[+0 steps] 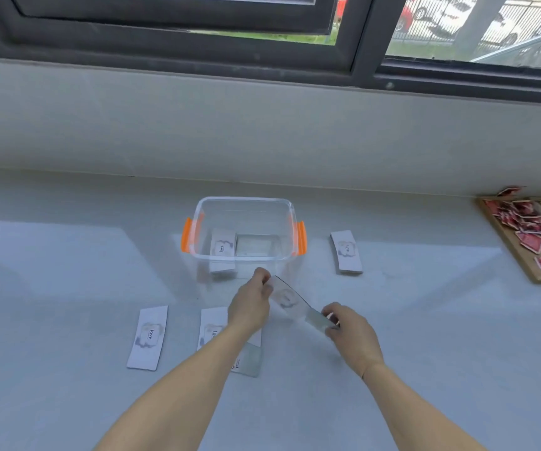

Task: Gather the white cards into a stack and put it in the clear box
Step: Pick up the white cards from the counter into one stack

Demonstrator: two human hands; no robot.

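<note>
The left hand (250, 304) and right hand (349, 330) each pinched an end of 1 white card (290, 302), held tilted above the worktop (67, 271), just in front of the clear box (243, 203). Inside the box lay a small card stack (223, 247). The left forearm crossed over 2 cards (212, 327); another card (148, 337) lay further left, 1 more (346, 252) right of the box. A wooden tray (510, 249) of red cards sat far right.
</note>
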